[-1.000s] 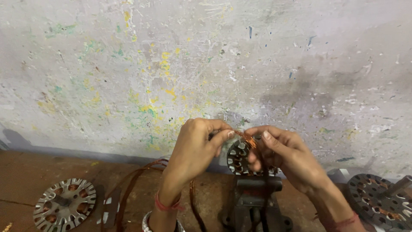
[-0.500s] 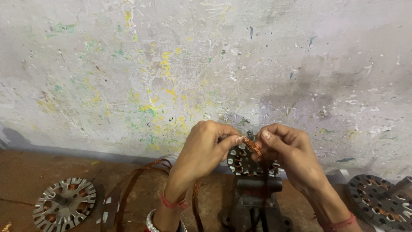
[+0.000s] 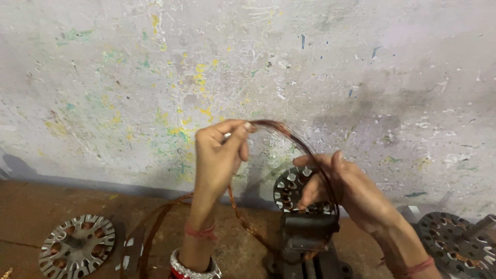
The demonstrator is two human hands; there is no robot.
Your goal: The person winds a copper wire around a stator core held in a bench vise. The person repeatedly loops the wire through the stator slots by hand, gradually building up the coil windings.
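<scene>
Head view: a paint-flecked plaster wall (image 3: 310, 62) is seen behind a worn brown bench (image 3: 31, 217). A slotted steel stator disc (image 3: 295, 190) is clamped upright in a dark vise (image 3: 309, 235); similar discs lie flat at far left (image 3: 76, 246) and far right (image 3: 454, 243). A loop of thin copper wire (image 3: 297, 138) is pinched by the raised left hand (image 3: 219, 155) and arcs over to the disc, against which the right hand (image 3: 351, 188) is pressed, fingers closed on the wire.
</scene>
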